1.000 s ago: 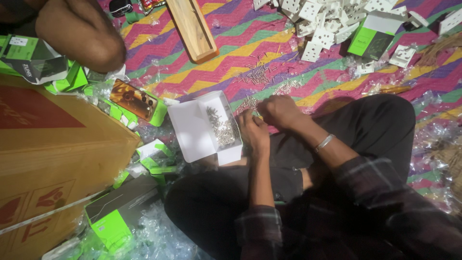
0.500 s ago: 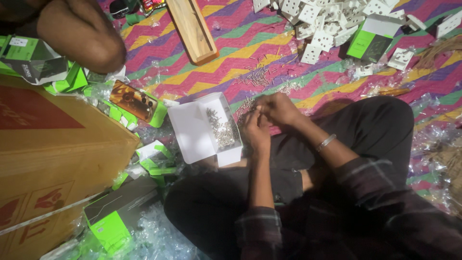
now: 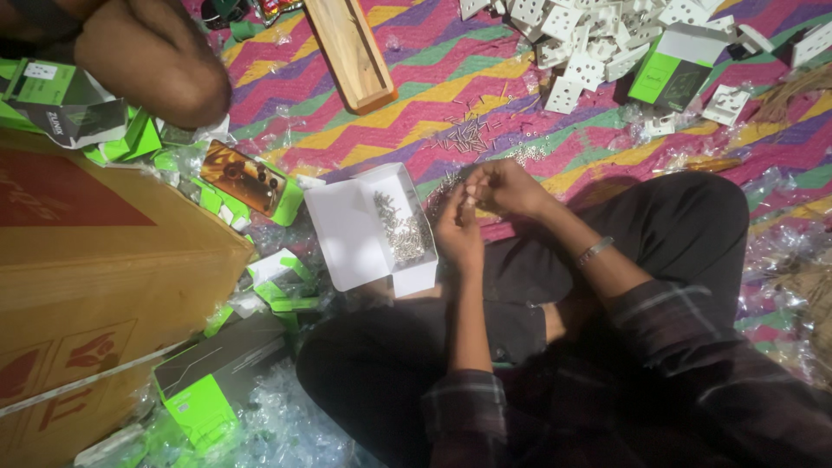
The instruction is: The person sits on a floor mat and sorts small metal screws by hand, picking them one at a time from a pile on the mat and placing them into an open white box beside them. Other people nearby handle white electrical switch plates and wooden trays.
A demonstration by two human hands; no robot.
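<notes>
Person sits cross-legged on a zigzag mat [image 3: 416,95], both hands meeting in front of the lap.

Left hand [image 3: 458,232] sits just beside the right wall of a small white box [image 3: 351,234], fingers curled inward. Right hand [image 3: 507,186] is a bit farther out over the mat, fingertips pinched toward the left hand's fingertips. Something tiny seems to be pinched between them; too small and dim to tell what, or which hand really has it. Neither hand is spread open; both look closed to a fingertip pinch.

Key geometry: the box's long axis runs away from the person, tilted a little left. A heap of small screws [image 3: 400,227] lies in its right half, along that same axis. The heap is directly left of the left hand, nearly touching distance; the right hand would have to cross over the left to get there. So the left hand is clearly the nearer one to the box.

Second supply: loose screws [image 3: 472,134] scattered on the mat just beyond the right hand, with no common direction. The right hand is nearer those.

Around:
- large cardboard carton [image 3: 95,269] at left
- green and white packets [image 3: 204,390] strewn beside it, plus clear plastic wrap
- pile of white plastic plates [image 3: 589,39] at top right
- wooden tray [image 3: 351,48] at top
- another person's knee [image 3: 156,65] at top left, well apart from the hands
</notes>
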